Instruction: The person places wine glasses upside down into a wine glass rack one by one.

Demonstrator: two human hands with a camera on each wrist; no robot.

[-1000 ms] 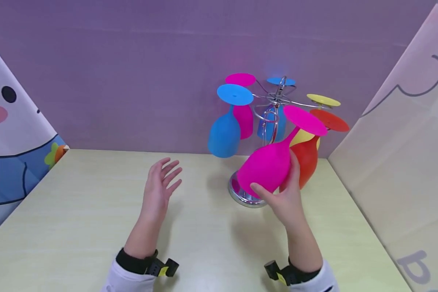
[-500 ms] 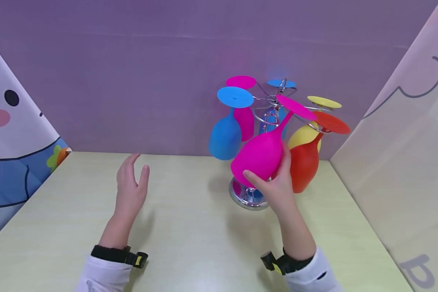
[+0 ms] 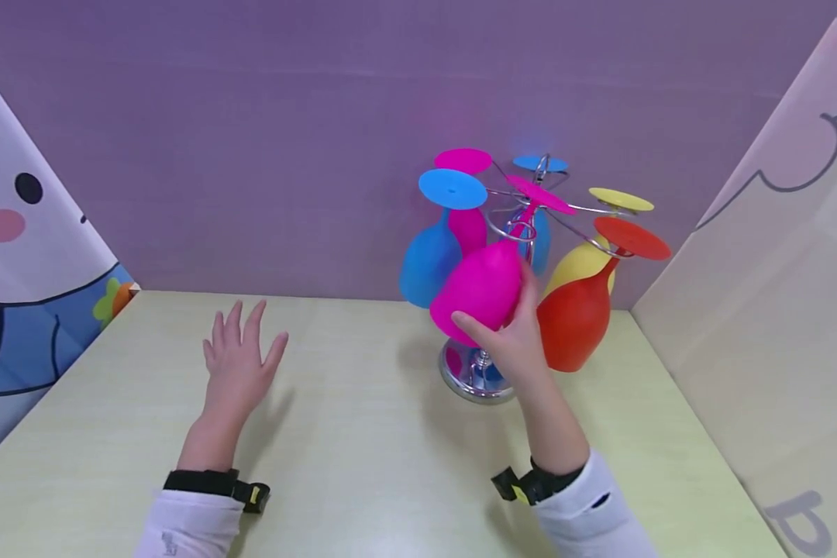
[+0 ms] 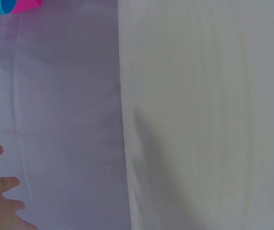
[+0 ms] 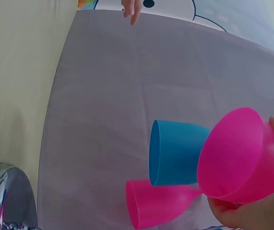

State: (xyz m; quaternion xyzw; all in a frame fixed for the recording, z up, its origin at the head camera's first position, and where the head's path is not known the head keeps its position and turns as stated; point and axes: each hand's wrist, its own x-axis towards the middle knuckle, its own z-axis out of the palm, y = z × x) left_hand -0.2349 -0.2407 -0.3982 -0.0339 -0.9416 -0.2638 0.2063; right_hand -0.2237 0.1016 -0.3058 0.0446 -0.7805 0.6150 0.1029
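My right hand (image 3: pixel 519 341) grips the bowl of a bright pink goblet (image 3: pixel 477 291), thumb on the near side. The goblet is upside down and tilted, its foot up among the wire arms of a chrome glass rack (image 3: pixel 476 387). In the right wrist view the open mouth of this pink goblet (image 5: pixel 232 153) faces the camera, beside a hanging blue goblet (image 5: pixel 177 153). My left hand (image 3: pixel 237 368) is held above the table at the left, fingers spread, holding nothing.
Upside down on the rack hang a blue goblet (image 3: pixel 428 267), a red goblet (image 3: pixel 577 322), a yellow goblet (image 3: pixel 577 263), and another pink and blue one behind. A purple backdrop (image 3: pixel 251 178) closes off the table (image 3: pixel 363 434), with printed panels at both sides.
My right hand has carried the pink goblet leftward and up, away from the red one, bringing its foot in among the rack's arms. My left hand has moved left and spread its fingers.
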